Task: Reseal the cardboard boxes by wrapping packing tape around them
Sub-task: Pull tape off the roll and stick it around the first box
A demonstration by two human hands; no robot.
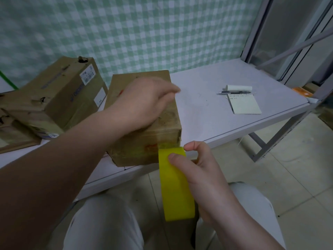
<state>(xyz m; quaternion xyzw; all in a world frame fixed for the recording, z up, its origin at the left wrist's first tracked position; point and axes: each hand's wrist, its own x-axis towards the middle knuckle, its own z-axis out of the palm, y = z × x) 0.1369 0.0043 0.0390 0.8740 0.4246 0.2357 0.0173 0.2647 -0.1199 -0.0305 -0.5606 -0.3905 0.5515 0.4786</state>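
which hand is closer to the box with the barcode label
Left. The left hand rests on the neighbouring box, just right of the labelled box; the right hand is farther, off the table edge, gripping the tape roll.

White table (pixel 207 114) bears cardboard boxes (pixel 129 154), a notepad (pixel 245 105) (pen (pixel 236 92) beside it).

Dimly, flatly lit, greenish cast; softly shadowed; bent at the edges; blurred around the left hand (pixel 142 101).
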